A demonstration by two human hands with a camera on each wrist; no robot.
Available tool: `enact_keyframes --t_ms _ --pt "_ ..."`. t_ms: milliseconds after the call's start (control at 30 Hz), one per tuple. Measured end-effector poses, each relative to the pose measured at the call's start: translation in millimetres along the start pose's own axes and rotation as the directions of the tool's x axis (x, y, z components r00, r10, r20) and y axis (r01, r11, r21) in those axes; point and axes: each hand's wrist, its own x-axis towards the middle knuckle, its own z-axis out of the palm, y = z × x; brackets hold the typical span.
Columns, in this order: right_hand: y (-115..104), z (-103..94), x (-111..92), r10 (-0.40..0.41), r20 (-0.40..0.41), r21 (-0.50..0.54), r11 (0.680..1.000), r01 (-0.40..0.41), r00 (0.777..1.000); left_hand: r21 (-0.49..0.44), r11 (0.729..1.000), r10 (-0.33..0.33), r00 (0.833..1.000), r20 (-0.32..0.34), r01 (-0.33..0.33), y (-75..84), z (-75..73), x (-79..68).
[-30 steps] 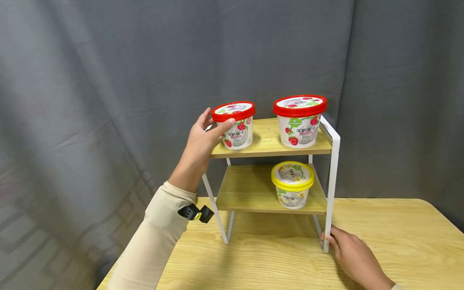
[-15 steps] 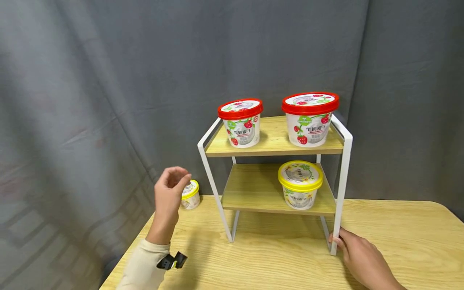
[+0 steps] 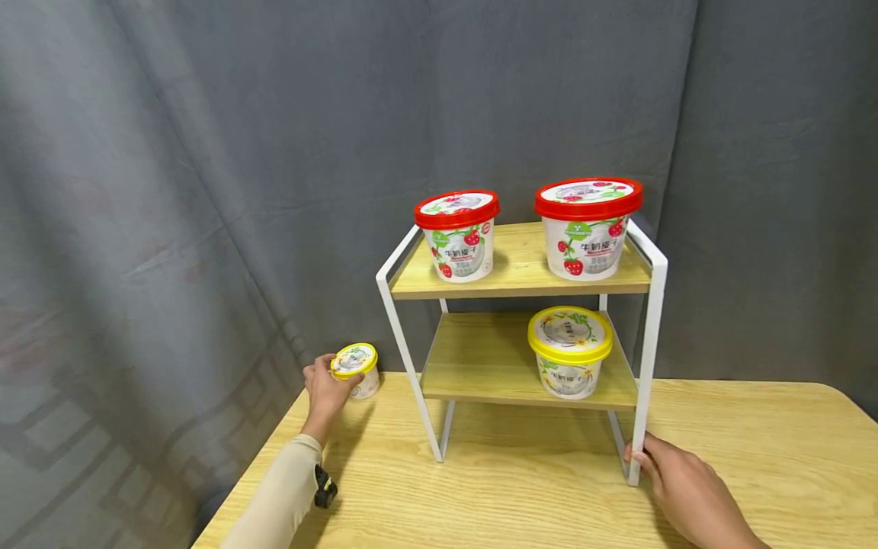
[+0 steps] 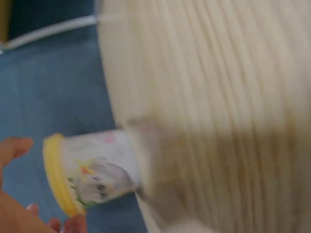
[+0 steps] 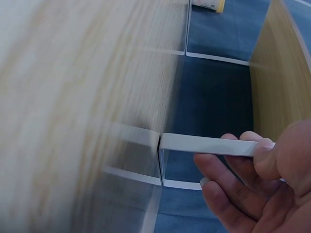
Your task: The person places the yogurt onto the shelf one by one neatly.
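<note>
My left hand [image 3: 325, 389] is at a tub with a yellow lid [image 3: 354, 360] on the table's far left. In the left wrist view its fingers spread around the tub's yellow lid [image 4: 57, 174], one side apart from the lid, the other right at its edge. My right hand [image 3: 689, 480] pinches the front right leg of the white-framed two-tier rack [image 3: 521, 291] low down, thumb against fingers in the right wrist view. Two tubs with red lids, a left one [image 3: 458, 236] and a larger-looking right one [image 3: 588, 229], stand on the top shelf. A second yellow-lidded tub [image 3: 569, 354] stands on the lower shelf's right side.
The rack stands on a light wooden table [image 3: 521, 496], its lower shelf [image 3: 473, 358] raised above the tabletop. A grey curtain [image 3: 329, 137] hangs behind and to the left, close to the far left tub. The table's right corner is rounded.
My left hand has let go of the left red-lidded tub and moved down and left to the yellow-lidded tub on the table. The right hand stays on the rack leg.
</note>
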Motion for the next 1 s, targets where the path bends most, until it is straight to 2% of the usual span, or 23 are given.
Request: enact_keyframes --t_ms 167,367,533,633,733,1000 --pt "-2 2.1 1 -0.011 -0.016 0.001 1.000 0.011 1.000 0.031 0.999 -0.036 0.999 0.023 0.035 -10.3 5.0 11.4" --pt "-1 2.3 1 -0.024 -0.046 -0.013 1.000 0.023 0.999 0.021 0.999 -0.027 0.994 0.110 0.025 -19.0 11.7 18.2" --pt "-1 2.2 0 -0.030 -0.063 -0.020 0.999 0.029 0.998 -0.011 1.000 -0.018 0.996 0.092 0.019 -26.6 18.4 18.1" --pt "-1 2.4 0 -0.029 -0.058 -0.019 0.999 0.028 0.998 -0.037 0.999 -0.015 0.997 0.076 0.018 -28.8 17.7 13.1" --pt "-2 2.5 0 -0.027 -0.054 -0.017 1.000 0.026 0.998 -0.039 0.999 -0.004 0.996 0.090 0.008 -27.5 15.6 4.5" --pt "-1 1.3 -1 -0.050 -0.068 -0.021 0.999 0.049 0.996 0.017 1.000 0.014 0.987 0.162 -0.016 -9.6 7.1 -34.9"
